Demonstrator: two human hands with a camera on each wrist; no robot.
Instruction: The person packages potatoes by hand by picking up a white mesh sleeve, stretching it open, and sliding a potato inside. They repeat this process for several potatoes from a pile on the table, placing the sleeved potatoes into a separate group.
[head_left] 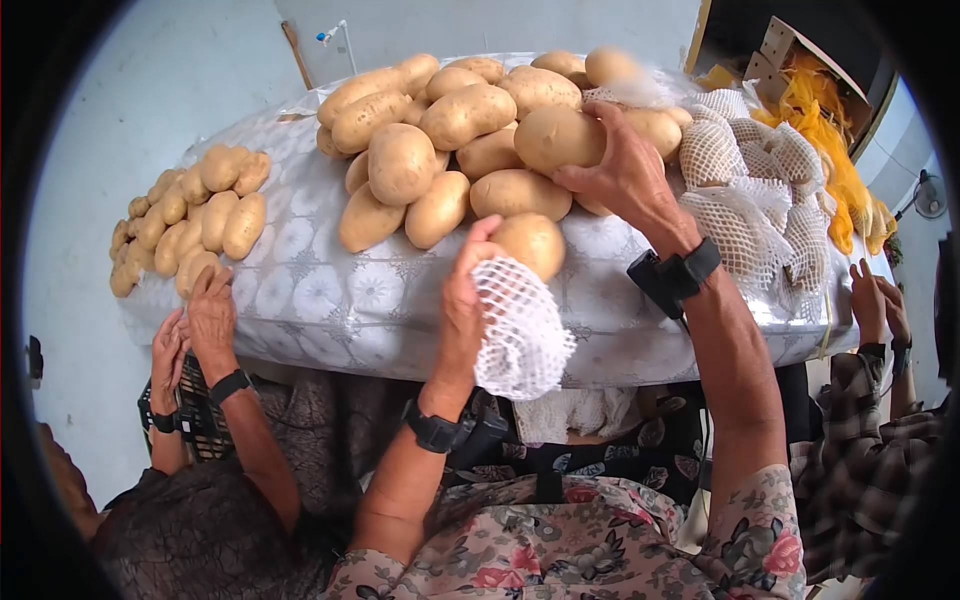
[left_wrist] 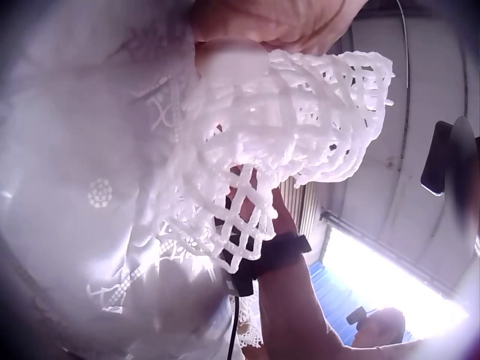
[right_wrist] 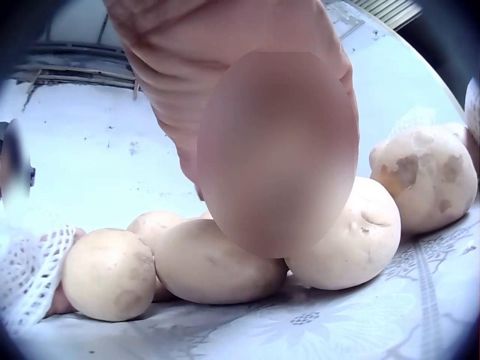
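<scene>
My left hand (head_left: 462, 315) holds a potato (head_left: 532, 246) with a white foam net (head_left: 520, 335) hanging below it at the front edge of the table. In the left wrist view the net (left_wrist: 300, 112) spreads beneath the hand (left_wrist: 277, 21). My right hand (head_left: 635, 175) grips another potato (head_left: 560, 140) at the right side of the pile, thumb below and fingers over its far end. The right wrist view shows the palm (right_wrist: 232, 67), a blurred patch over what it holds, and the left hand's potato (right_wrist: 110, 274) beside the net (right_wrist: 34, 262).
A large potato pile (head_left: 400, 165) lies ahead on the patterned tablecloth (head_left: 300, 290). Netted potatoes (head_left: 740, 230) and orange mesh (head_left: 840, 160) lie to the right. Another person's hands (head_left: 212, 310) are beside a smaller pile (head_left: 190, 215) at left; more hands (head_left: 875, 300) show at right.
</scene>
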